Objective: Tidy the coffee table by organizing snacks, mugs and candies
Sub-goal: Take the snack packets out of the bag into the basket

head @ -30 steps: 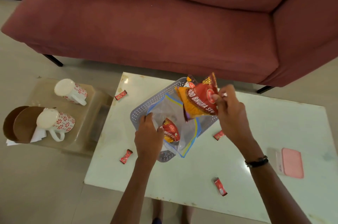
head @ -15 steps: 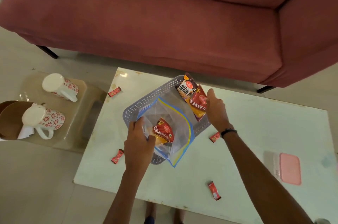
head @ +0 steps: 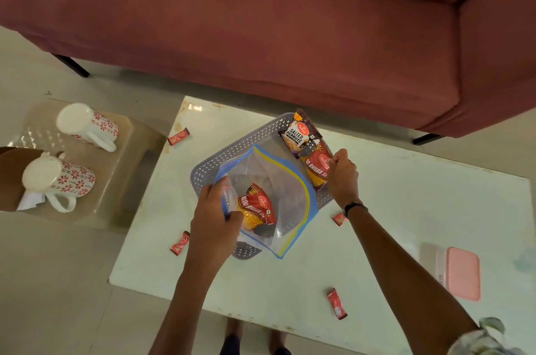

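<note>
Gripping zip bag (head: 278, 180) edge w/ my left hand (head: 216, 216), right hand (head: 342, 176) pinching snack pkt (head: 317, 169) in the basket (head: 232, 151) on counter (head: 406, 209), peanuts pkt (head: 298, 134) just beside.

Soft, dim, warm indoor light with faint shadows. A small glare spot sits at the worktop (head: 406, 209) far-left corner. Wide-angle bending curves the sofa (head: 261, 21) edges; details look slightly soft and compressed.
</note>
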Action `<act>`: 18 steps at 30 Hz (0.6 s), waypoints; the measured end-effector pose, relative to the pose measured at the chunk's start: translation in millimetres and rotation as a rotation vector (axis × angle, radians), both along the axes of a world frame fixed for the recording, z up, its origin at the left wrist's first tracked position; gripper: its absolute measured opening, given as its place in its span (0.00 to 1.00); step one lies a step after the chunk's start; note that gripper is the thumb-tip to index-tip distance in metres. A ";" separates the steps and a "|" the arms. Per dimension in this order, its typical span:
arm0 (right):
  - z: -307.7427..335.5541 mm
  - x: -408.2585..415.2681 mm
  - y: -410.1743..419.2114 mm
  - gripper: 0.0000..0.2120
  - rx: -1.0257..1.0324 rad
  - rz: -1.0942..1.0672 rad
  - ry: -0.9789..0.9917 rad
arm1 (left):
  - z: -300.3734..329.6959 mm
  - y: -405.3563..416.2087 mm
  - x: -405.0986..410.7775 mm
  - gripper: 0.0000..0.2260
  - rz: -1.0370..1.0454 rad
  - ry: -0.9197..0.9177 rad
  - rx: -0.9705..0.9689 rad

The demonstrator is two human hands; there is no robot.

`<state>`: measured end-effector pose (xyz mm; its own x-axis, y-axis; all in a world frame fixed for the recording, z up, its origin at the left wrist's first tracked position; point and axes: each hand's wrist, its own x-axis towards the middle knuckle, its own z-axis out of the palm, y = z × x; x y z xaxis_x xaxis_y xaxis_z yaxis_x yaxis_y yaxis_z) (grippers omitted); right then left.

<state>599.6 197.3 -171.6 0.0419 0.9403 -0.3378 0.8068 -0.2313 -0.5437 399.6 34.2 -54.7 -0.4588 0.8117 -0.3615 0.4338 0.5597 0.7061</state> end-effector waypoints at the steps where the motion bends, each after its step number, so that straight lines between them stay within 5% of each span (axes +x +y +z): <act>1: -1.6 0.5 0.3 0.15 -0.001 -0.016 0.006 | 1.2 0.7 -1.6 0.26 0.001 -0.016 0.005; 11: 54.0 0.6 -17.1 0.10 0.125 -0.009 0.066 | 13.1 -8.1 -9.8 0.29 -0.049 -0.101 -0.008; 16: 140.6 -35.3 -81.4 0.02 0.306 0.235 0.308 | 15.7 -15.3 -7.3 0.29 -0.039 -0.118 0.025; 18: 140.9 -61.7 -99.2 0.04 0.135 0.391 0.274 | 18.4 -16.5 -5.1 0.29 -0.049 -0.101 0.042</act>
